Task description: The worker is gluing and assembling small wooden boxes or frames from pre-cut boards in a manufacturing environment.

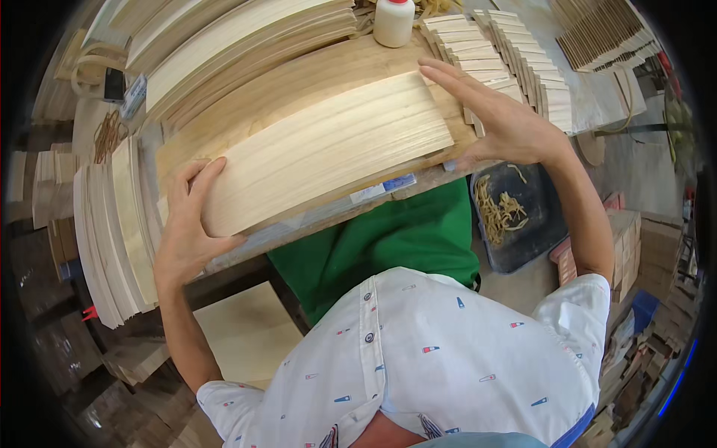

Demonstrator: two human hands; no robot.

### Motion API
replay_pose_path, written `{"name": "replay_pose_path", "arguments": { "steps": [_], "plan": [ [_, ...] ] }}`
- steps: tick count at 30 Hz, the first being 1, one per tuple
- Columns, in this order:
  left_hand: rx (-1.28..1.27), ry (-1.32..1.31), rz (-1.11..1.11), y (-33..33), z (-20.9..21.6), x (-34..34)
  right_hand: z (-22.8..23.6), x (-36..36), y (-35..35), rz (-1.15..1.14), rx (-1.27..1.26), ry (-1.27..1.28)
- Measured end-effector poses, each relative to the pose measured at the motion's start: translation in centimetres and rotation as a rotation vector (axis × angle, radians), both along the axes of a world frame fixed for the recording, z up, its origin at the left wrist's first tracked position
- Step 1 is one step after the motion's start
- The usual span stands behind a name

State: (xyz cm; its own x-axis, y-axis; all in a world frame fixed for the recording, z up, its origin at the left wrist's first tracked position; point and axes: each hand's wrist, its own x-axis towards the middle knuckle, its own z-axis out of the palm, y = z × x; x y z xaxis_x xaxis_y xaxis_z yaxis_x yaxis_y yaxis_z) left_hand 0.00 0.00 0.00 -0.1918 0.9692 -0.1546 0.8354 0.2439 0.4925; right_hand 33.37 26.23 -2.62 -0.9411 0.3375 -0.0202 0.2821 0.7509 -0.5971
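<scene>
A long, pale wooden board (pixel 336 149) lies at a slant over a darker brown board (pixel 299 78) on the workbench. My left hand (pixel 187 224) grips its left end, with fingers at the far corner and thumb along the near edge. At the other end, my right hand (pixel 511 123) spans the short side. Its fingertips touch the far corner, and its thumb is by the near corner. The underside of the board is hidden.
Long boards (pixel 246 45) are stacked behind, and more boards (pixel 112 231) stand at the left. A white glue bottle (pixel 393 24) with a red cap stands near fanned wooden slats (pixel 467 52). Below the bench edge, a dark bin (pixel 523 231) holds rubber bands (pixel 500 209).
</scene>
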Motion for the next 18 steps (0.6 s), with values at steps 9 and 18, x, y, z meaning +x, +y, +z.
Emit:
{"name": "replay_pose_path", "arguments": {
  "steps": [9,18],
  "plan": [
    [-0.008,-0.014,0.022,0.3,-0.9,0.1,-0.4,-0.7,-0.3,-0.031,-0.050,-0.025],
    [0.021,0.031,-0.020,-0.2,-1.2,0.2,0.0,-1.0,-0.4,-0.031,0.065,-0.076]
  ]
}}
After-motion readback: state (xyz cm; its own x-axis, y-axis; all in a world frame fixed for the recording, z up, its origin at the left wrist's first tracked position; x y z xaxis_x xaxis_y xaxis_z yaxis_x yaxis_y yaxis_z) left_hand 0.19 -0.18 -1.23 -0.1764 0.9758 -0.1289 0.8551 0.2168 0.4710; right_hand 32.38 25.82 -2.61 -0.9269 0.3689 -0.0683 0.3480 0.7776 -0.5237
